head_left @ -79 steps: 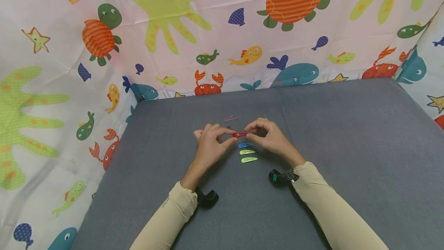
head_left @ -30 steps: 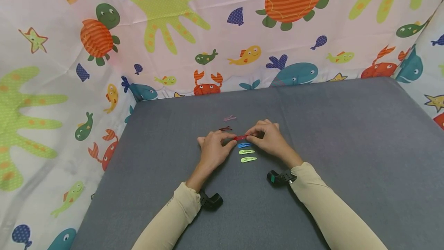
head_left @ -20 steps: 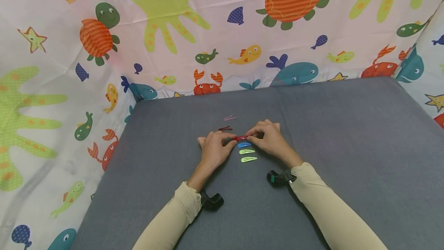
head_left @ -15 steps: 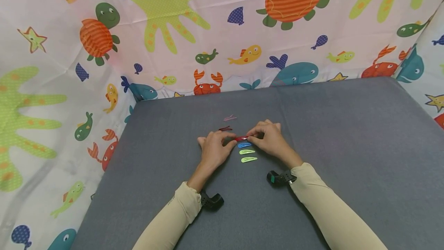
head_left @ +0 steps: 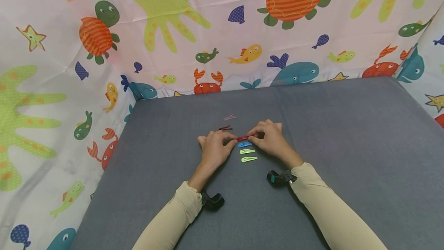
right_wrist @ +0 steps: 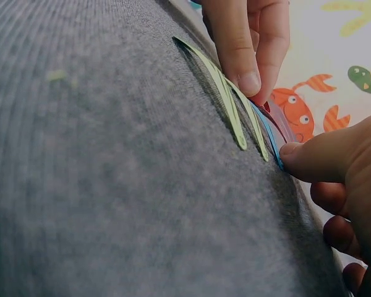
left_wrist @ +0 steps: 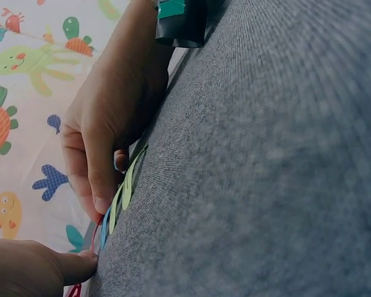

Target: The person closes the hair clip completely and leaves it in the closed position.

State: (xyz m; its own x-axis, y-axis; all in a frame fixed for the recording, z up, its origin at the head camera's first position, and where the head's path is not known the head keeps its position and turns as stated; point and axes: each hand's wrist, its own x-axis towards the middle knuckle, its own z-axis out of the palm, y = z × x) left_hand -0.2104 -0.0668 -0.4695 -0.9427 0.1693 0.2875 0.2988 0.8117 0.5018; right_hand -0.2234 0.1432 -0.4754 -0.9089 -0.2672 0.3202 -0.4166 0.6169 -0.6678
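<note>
My left hand [head_left: 214, 149] and right hand [head_left: 270, 139] meet at a red snap hair clip [head_left: 243, 138], each pinching one end between thumb and fingers. It lies at the far end of a row, right beside a blue hair clip [head_left: 245, 144]. Two light green hair clips [head_left: 247, 151] follow, nearer to me. In the left wrist view the red clip [left_wrist: 94, 237] spans the gap between both hands' fingertips. From the right wrist, the blue clip [right_wrist: 269, 133] shows close to my right thumb, and the red one is partly hidden behind it.
Past my left hand lies a dark red hair clip [head_left: 226, 128] with spread arms, and farther back a pink one [head_left: 230, 117]. Both rest on the grey cloth-covered table [head_left: 333, 134]. A curtain with sea animals [head_left: 222, 38] hangs along its back and sides.
Over the earlier frames both hands brought the red clip slightly toward me, down beside the blue clip. The dark red clip came into fuller view. In the last half second little has moved.
</note>
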